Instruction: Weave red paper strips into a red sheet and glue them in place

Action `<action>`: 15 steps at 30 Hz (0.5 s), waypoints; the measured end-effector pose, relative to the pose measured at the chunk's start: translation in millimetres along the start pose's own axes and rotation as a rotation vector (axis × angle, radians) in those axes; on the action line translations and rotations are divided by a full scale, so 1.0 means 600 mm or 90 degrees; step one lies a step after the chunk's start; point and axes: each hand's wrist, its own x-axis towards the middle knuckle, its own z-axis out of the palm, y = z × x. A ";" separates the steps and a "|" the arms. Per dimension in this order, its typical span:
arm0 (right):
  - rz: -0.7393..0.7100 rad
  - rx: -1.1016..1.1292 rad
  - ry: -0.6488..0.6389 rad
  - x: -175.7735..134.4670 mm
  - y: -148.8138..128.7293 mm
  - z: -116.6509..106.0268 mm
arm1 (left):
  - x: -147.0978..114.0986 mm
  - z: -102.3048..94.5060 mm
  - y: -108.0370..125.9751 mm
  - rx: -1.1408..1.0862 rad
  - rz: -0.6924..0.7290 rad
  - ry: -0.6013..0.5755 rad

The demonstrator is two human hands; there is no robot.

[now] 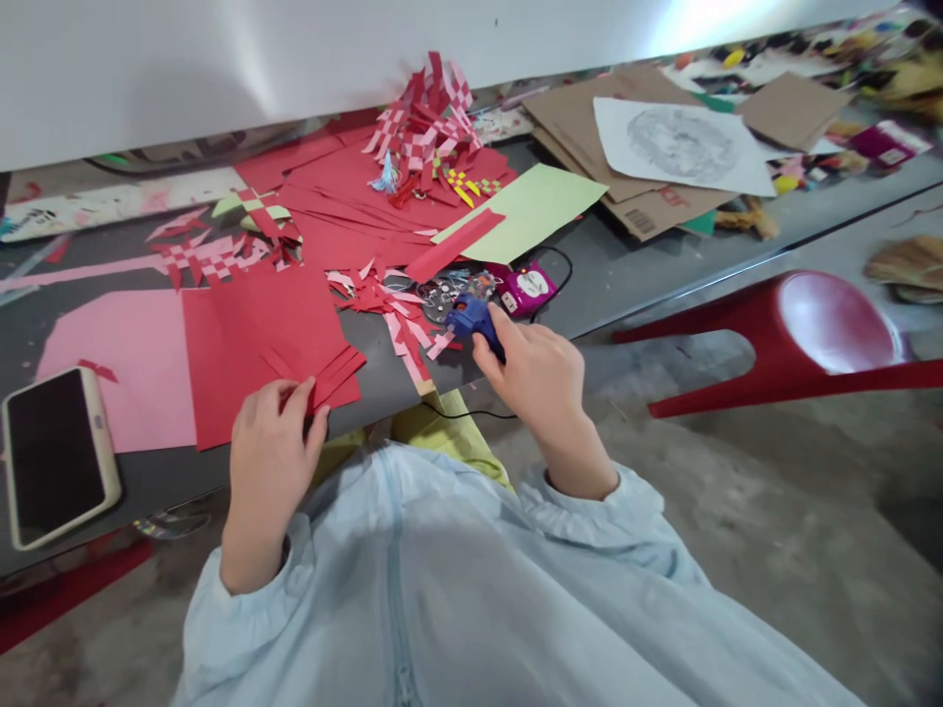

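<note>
Left hand [269,447] has its fingers pinched on the near edge of the red paper sheet [257,349], pinning its cut strips right at the worktop [611,270] edge. Right hand [541,378] is wrapped around the blue glue gun [471,319], nozzle aimed left at the woven scraps [402,314]. The phone [55,452] crowds the near-left corner; there's free room to the right, toward the red stool [817,339].

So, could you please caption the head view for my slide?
Left hand pinches cut red paper sheet; right hand grips blue glue gun on grey table.

On the worktop [619,275], a phone [55,454] lies far left, cut paper sheets [257,344] beside it, woven strips [427,128] behind (cardboard [589,118] farther right); a stool [810,334] stands right.
</note>
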 end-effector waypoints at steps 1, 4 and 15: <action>0.004 -0.004 -0.009 0.004 -0.002 0.003 | 0.000 0.000 0.000 -0.001 0.003 0.000; 0.003 -0.019 -0.030 0.015 -0.005 0.012 | -0.001 -0.001 -0.001 -0.002 0.007 0.003; 0.008 -0.030 -0.046 0.020 0.003 0.036 | -0.002 0.000 -0.007 -0.005 0.008 0.019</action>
